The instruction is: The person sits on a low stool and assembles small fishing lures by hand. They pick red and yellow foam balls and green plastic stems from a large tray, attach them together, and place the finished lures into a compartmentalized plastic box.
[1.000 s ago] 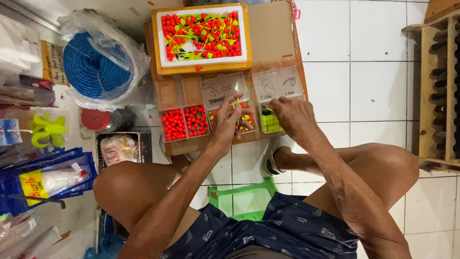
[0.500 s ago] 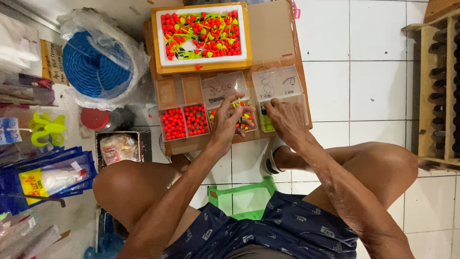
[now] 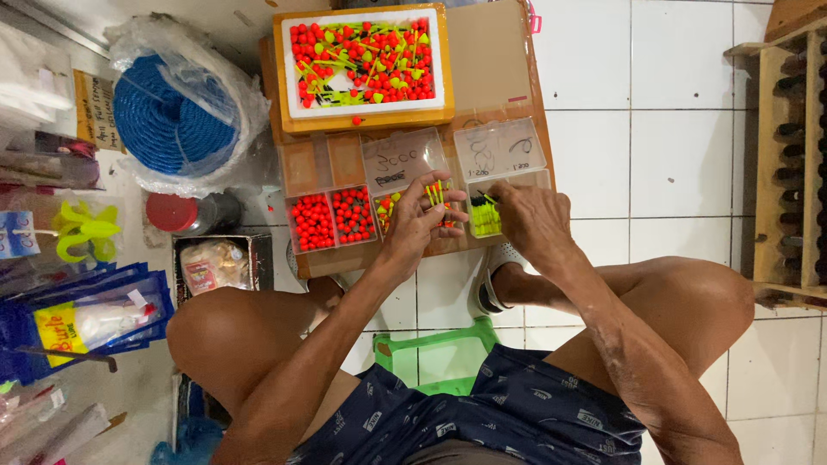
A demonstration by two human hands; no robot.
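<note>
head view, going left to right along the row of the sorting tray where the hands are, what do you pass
compartment of red-orange balls → second compartment of red balls → left hand holding thin yellow and red sticks → yellow-green pieces → right hand → white tiled floor → wooden rack

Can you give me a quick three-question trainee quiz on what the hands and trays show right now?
1. True or false: the left hand pinches a small bunch of thin yellow and orange sticks in its fingers.
2. Which compartment does the right hand reach into? A) the one with red-orange round floats B) the one with yellow-green pieces C) the white foam tray
3. What lies left of the foam tray, wrapped in clear plastic?

Key: 1 true. 2 B. 3 A coil of blue rope.
</note>
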